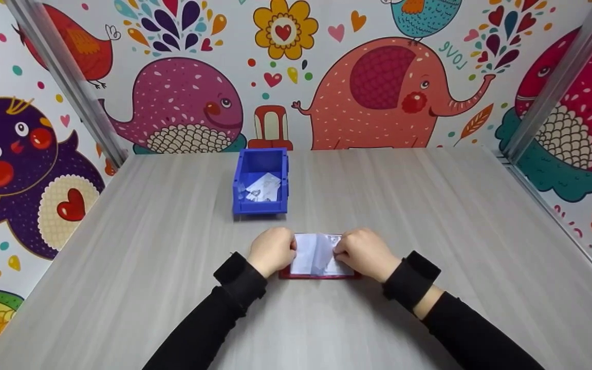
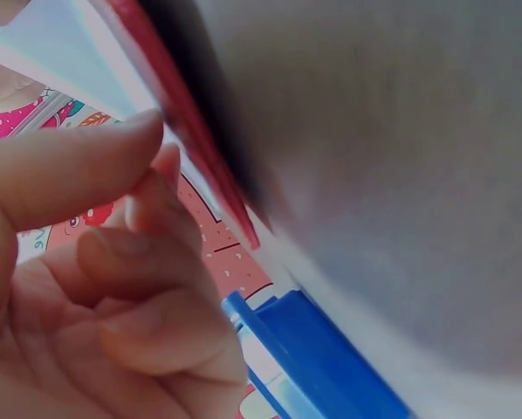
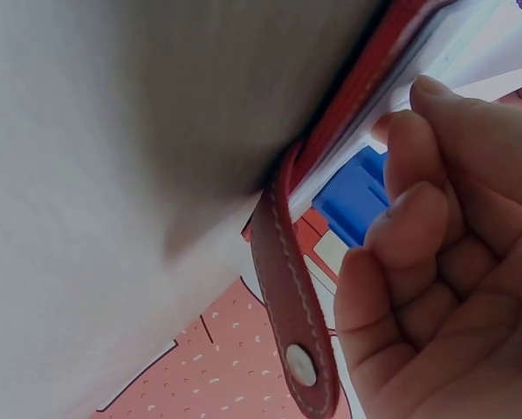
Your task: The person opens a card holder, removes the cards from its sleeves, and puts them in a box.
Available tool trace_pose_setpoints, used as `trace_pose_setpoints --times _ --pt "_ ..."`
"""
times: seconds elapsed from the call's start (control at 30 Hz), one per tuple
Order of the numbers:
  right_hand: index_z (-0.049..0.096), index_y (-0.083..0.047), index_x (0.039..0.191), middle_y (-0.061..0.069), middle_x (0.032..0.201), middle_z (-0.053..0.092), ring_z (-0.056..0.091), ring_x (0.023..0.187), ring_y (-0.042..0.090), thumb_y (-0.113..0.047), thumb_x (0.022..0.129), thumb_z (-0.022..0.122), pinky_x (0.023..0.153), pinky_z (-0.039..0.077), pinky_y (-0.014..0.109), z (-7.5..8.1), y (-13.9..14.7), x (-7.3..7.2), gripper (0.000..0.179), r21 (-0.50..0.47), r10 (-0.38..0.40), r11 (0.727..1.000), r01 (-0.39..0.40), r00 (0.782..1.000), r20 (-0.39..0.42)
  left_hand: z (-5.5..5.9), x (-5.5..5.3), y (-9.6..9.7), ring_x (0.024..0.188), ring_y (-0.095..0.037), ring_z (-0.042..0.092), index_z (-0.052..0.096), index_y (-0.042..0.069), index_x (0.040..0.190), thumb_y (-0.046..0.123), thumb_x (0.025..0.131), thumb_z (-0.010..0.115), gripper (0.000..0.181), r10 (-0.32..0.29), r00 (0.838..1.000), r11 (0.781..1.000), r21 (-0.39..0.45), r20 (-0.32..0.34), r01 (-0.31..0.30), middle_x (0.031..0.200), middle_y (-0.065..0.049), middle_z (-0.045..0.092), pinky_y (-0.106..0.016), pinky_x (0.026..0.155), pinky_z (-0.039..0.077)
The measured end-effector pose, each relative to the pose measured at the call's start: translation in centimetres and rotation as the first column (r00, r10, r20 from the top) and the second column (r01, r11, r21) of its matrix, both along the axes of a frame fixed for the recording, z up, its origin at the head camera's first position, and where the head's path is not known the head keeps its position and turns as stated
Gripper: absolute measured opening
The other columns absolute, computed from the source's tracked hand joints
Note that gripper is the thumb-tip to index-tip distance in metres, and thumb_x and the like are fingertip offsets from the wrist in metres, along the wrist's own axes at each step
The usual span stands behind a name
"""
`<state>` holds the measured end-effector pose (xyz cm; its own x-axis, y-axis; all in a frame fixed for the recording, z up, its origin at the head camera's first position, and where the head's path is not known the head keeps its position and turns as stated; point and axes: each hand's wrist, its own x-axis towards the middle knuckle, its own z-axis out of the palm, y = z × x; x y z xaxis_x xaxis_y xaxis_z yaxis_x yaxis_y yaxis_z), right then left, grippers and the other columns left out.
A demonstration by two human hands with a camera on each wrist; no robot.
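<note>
A red card holder lies spread on the table, with white and translucent sleeves, one standing up near the middle. At its left edge my left hand pinches it; the left wrist view shows thumb and forefinger meeting beside the red cover. On the opposite side my right hand pinches at the right-hand sleeves, fingers curled. Exactly which layer each hand grips is hidden. A strap with a metal snap hangs off the cover in the right wrist view.
Behind the holder, slightly left, stands a blue bin holding white paper and small clear pieces. The pale wood-grain table meets printed cartoon walls at the back and sides, with metal posts at the corners.
</note>
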<state>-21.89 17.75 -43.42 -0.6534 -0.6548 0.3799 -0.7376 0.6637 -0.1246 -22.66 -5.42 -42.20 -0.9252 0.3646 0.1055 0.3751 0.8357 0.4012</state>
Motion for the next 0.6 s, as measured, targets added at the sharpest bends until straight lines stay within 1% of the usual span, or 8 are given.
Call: trace_pose_setpoints --times 0.13,0.23,0.37,0.5,0.6 --pt "0.076 -0.009 0.076 0.000 0.068 0.064 0.061 0.062 0.017 0.003 0.072 0.079 0.059 0.049 0.035 0.0 0.0 0.0 0.013 -0.003 -0.002 1.000 0.002 1.000 0.006 0.2 0.1 0.2 0.064 -0.021 0.056 0.064 0.011 0.066 0.001 0.074 0.066 0.012 -0.003 1.000 1.000 -0.011 -0.015 0.003 0.067 0.000 0.059 -0.038 0.060 0.047" --pt "0.076 -0.009 0.076 0.000 0.068 0.064 0.061 0.063 0.017 0.003 0.072 0.079 0.059 0.050 0.035 0.0 0.0 0.0 0.013 -0.004 -0.008 1.000 0.008 1.000 0.014 0.3 0.2 0.5 0.064 -0.021 0.056 0.065 0.011 0.067 0.003 0.076 0.066 0.012 -0.007 1.000 1.000 0.004 -0.030 0.007 0.067 0.001 0.060 -0.038 0.061 0.048" --pt "0.076 -0.009 0.075 0.000 0.069 0.066 0.062 0.063 0.017 0.002 0.072 0.079 0.059 0.050 0.035 -0.1 -0.1 -0.1 0.012 -0.008 -0.011 1.000 0.011 1.000 0.013 0.3 0.4 1.0 0.065 -0.020 0.058 0.067 0.011 0.068 0.007 0.080 0.069 0.012 -0.018 0.996 0.998 0.055 -0.083 0.023 0.068 0.001 0.061 -0.038 0.062 0.048" --pt "0.076 -0.009 0.074 0.000 0.070 0.068 0.063 0.063 0.016 0.002 0.071 0.080 0.058 0.051 0.035 -0.1 -0.1 -0.1 0.011 -0.014 -0.008 1.000 0.008 1.000 0.006 0.3 0.7 1.6 0.065 -0.021 0.059 0.068 0.010 0.069 0.009 0.080 0.070 0.012 -0.037 0.988 0.992 0.110 -0.147 0.054 0.069 0.001 0.062 -0.038 0.062 0.048" --pt "0.076 -0.009 0.074 0.000 0.070 0.068 0.063 0.063 0.017 0.002 0.071 0.079 0.058 0.050 0.035 -0.1 -0.1 -0.1 0.011 -0.018 -0.004 1.000 0.005 1.000 0.004 0.4 1.0 2.1 0.065 -0.020 0.059 0.068 0.010 0.070 0.009 0.080 0.070 0.010 -0.060 0.985 0.986 0.142 -0.164 0.083 0.069 0.001 0.062 -0.037 0.062 0.048"
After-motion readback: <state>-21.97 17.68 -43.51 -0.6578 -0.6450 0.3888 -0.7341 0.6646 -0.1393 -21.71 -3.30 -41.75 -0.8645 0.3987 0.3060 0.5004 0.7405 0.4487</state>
